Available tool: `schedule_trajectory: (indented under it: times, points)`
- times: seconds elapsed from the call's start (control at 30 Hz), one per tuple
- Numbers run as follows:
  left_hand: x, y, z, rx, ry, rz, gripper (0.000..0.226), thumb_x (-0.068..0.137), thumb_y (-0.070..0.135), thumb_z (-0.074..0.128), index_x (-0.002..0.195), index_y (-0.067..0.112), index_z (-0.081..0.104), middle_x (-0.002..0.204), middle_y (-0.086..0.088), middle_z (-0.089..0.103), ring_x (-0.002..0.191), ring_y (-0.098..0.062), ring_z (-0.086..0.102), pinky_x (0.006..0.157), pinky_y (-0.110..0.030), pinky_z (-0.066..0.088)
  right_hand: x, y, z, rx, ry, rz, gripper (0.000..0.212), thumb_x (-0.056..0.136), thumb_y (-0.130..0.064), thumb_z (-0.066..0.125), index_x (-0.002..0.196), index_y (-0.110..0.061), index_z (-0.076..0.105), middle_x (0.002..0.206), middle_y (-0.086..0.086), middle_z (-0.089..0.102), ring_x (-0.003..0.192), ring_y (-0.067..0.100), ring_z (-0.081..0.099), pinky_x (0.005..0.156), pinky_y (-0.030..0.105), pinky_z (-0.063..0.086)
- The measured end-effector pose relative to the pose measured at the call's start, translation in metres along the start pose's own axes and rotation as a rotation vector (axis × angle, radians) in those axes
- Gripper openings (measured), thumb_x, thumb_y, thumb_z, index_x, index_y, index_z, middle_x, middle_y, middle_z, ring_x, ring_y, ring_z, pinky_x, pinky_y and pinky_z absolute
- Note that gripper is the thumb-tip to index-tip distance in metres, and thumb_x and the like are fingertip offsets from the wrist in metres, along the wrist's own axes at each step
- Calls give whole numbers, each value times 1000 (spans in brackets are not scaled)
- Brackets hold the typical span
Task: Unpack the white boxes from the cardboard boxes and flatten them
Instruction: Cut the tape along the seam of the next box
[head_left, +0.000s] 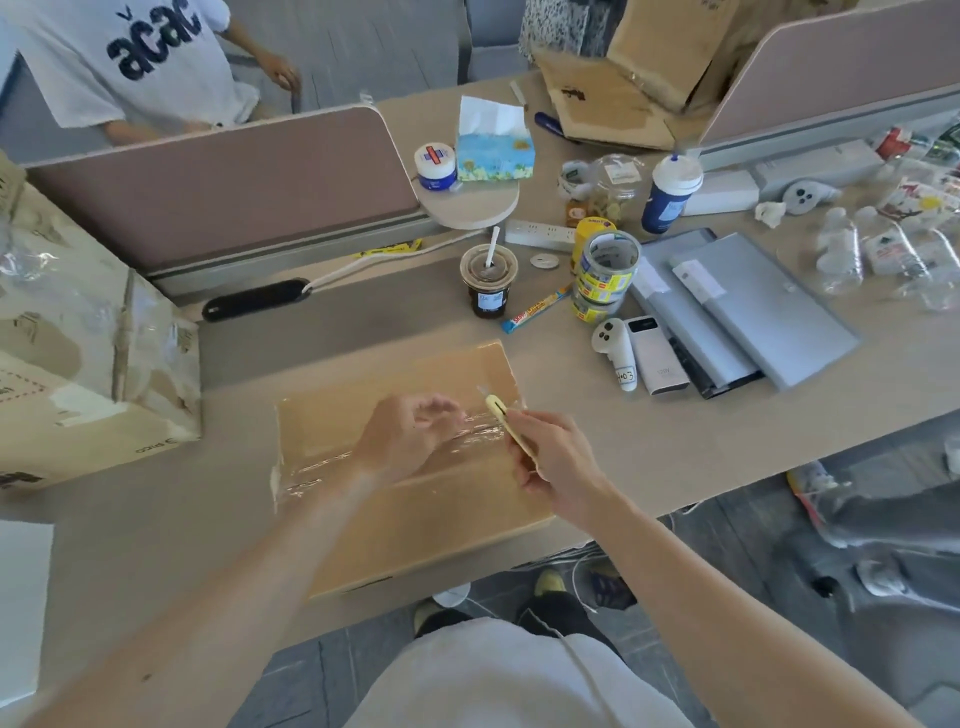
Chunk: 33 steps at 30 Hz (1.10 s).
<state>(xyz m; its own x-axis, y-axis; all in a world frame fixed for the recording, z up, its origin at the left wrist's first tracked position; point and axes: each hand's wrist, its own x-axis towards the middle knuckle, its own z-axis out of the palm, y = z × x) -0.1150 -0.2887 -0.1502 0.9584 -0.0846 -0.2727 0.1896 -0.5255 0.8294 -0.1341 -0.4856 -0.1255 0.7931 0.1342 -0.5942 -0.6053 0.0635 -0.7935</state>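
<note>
A closed flat cardboard box lies on the desk right in front of me, sealed along its middle with clear tape. My right hand grips a pale yellow utility knife, whose tip is over the tape near the box's far right corner. My left hand hovers over the taped seam with its fingers loosely curled, holding nothing that I can see. A larger taped cardboard box stands at the left. No white box shows, apart from a white surface at the left edge.
Beyond the box stand an iced drink cup, tape rolls, a white controller, a power bank and grey folders. Another opened cardboard box is at the far side. A person in a white shirt sits behind the divider.
</note>
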Motion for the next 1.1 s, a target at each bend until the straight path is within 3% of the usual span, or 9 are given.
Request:
schedule_trajectory:
  times: [0.1,0.27,0.4,0.57,0.63,0.73,0.87,1.0,1.1]
  points:
    - [-20,-8,-7,-325,-51,-4,10,87,36,71,87,29,78,85,13,74,80,-3,64,83,-28,49,1,-4,36,5,-39,47,32,96,-21,56,65,-15,60,58,2,44,43,12,31,41,23,18]
    - [-49,-26,-30,-685,-17,56,21,98,22,61,102,6,72,88,-5,70,84,-18,66,84,-37,57,1,-8,97,-87,-124,123,47,97,-32,53,52,-18,58,53,0,42,41,12,30,42,25,15]
    - [-67,-50,-49,-860,119,14,19,90,29,69,88,11,74,78,-9,67,71,-23,63,74,-35,53,7,0,141,-183,-208,127,44,93,-37,54,52,-18,53,52,0,42,40,13,29,45,26,14]
    - [-86,-81,-82,-909,316,-59,19,89,23,71,88,4,69,85,-17,73,74,-30,70,77,-41,58,8,7,178,-367,-265,25,34,92,-34,54,65,-20,70,66,4,62,52,19,54,51,29,45]
    - [-90,-95,-97,-882,408,-127,16,93,17,68,88,2,64,82,-17,73,71,-27,72,69,-35,59,15,13,183,-462,-218,-55,28,89,-38,60,74,-19,73,75,3,66,62,20,60,62,34,53]
    - [-95,-118,-115,-652,543,-278,18,97,9,59,79,10,61,69,-14,60,54,-22,63,51,-25,49,28,33,175,-975,-137,-427,32,81,-45,62,99,-20,70,97,-6,66,86,13,62,84,32,51]
    - [-100,-144,-112,-455,487,-328,30,100,17,57,72,7,53,60,-7,42,39,-21,44,34,-20,31,27,70,155,-1434,-323,-724,81,76,-69,58,142,-25,42,148,-4,39,138,17,33,119,42,22]
    - [-102,-157,-104,-301,409,-309,26,99,24,60,78,10,64,58,-2,59,34,-16,45,37,-22,34,24,87,140,-1695,-401,-769,121,59,-93,49,154,-27,13,165,0,0,152,22,-7,122,51,-4]
    - [-102,-155,-103,-206,391,-268,26,99,24,59,80,7,67,58,-2,63,35,-14,45,40,-22,37,26,88,138,-1766,-420,-758,128,56,-93,51,155,-28,2,165,1,-10,151,23,-14,121,51,-7]
